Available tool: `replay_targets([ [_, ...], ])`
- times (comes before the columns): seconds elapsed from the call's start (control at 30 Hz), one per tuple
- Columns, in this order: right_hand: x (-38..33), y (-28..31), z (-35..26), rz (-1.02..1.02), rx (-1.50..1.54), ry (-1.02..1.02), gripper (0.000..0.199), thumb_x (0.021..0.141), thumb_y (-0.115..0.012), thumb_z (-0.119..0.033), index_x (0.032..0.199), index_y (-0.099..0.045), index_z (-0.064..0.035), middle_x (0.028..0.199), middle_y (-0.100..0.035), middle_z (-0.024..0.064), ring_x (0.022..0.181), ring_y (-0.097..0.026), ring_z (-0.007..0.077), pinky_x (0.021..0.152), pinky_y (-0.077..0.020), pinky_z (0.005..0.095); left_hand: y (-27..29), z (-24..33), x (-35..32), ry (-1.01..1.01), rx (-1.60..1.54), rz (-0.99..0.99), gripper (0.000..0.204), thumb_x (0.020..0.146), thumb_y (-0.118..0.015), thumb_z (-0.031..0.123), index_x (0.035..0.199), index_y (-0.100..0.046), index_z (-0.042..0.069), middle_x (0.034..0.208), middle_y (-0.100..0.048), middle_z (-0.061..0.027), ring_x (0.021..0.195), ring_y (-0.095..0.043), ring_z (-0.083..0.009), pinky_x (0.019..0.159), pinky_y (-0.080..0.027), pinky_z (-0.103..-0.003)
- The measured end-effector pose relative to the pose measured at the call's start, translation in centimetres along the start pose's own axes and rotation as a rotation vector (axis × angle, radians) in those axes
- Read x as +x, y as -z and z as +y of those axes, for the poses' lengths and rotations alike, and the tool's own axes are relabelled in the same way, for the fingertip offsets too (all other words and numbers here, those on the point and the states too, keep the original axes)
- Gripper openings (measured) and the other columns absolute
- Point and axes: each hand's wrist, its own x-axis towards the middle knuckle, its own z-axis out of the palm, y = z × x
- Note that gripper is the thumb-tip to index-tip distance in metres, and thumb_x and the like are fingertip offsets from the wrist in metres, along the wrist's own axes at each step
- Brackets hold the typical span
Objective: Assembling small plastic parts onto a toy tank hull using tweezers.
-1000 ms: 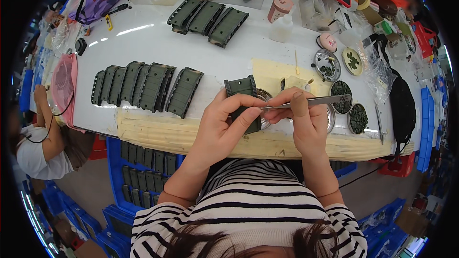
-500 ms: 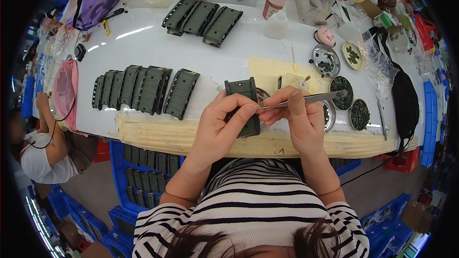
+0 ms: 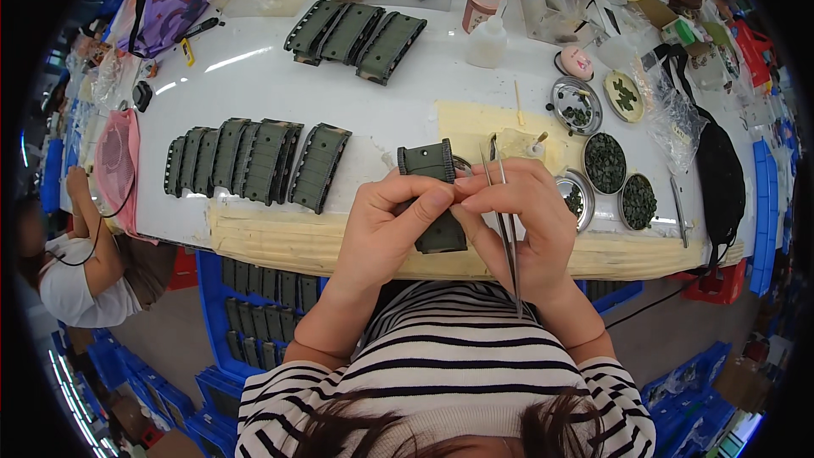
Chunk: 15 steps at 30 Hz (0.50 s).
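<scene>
While both hands meet | L hand (image 3: 386,233) grips green track piece (image 3: 431,171) | R hand (image 3: 526,225) pinches tweezers (image 3: 507,229)

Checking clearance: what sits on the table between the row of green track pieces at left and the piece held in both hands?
Head view: only bare white table between the row of green track pieces and the held piece.

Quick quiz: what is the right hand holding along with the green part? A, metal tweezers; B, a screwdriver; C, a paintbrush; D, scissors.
A: the right hand grips thin metal tweezers, their two prongs running up past the fingers, while both it and the left hand pinch the green part.
</scene>
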Motion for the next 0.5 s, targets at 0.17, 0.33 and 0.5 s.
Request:
replay_targets([
  [0.17,-0.25,-0.22,0.45,-0.039,0.003,0.053,0.026,0.063,-0.074,0.006,0.084,-0.063,-0.0061,0.084,-0.066,0.0062,0.082,-0.063,0.0263,0.071,-0.0520,0.0338,-0.04,0.16,-0.10,-0.015,-0.019,-0.016,0.019,0.094,-0.061,0.011,0.101,-0.069,-0.005,0.102,-0.065,-0.0102,0.093,-0.060,-0.0124,0.081,-0.047,-0.025],
  [0.33,-0.05,-0.29,0.59,-0.074,-0.017,0.066,0.027,0.062,-0.073,0.007,0.082,-0.061,-0.0060,0.077,-0.061,0.0059,0.076,-0.060,0.0261,0.066,-0.0499,0.0331,0.10,0.18,-0.31,-0.042,0.110,-0.001,0.018,0.094,-0.061,0.010,0.101,-0.069,-0.004,0.104,-0.064,-0.0100,0.091,-0.059,-0.0127,0.080,-0.046,-0.025],
  [0.5,0.17,0.06,0.59,-0.085,0.094,-0.022,0.025,0.062,-0.072,0.008,0.079,-0.060,-0.0051,0.073,-0.059,0.0058,0.070,-0.057,0.0239,0.062,-0.0473,0.0311,-0.07,0.46,-0.36,-0.054,0.131,-0.017,0.017,0.093,-0.061,0.009,0.099,-0.069,-0.004,0.100,-0.064,-0.0087,0.088,-0.058,-0.0113,0.078,-0.045,-0.024],
])
